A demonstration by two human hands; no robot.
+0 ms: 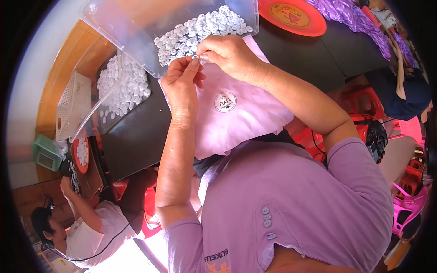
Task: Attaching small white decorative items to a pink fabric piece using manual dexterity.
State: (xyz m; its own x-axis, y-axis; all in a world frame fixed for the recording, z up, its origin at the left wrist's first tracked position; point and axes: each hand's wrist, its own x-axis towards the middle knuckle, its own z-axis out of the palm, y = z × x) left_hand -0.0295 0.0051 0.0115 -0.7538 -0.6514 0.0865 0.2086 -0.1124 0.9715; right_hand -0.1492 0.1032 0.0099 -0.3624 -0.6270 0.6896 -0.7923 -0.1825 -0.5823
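Note:
My left hand (183,84) and my right hand (231,55) meet at the near edge of a clear plastic bin (159,73). Both are closed, with thumbs and fingertips pinched together around a small white plastic piece (195,57). Fingers cover most of it, so its exact shape is unclear. Beyond my hands, the bin holds a heap of small white ring-like pieces (200,32). Below them a pink cloth (236,120) with a round printed mark spreads from the bin's edge over my lap.
A second clear bin (145,93) of white pieces stands left, beside a white perforated basket (75,104). A red plate (314,27) and shiny purple material (350,18) lie at the far right. Lower left, a co-worker (95,227) sits by a red dish (82,167) of white pieces.

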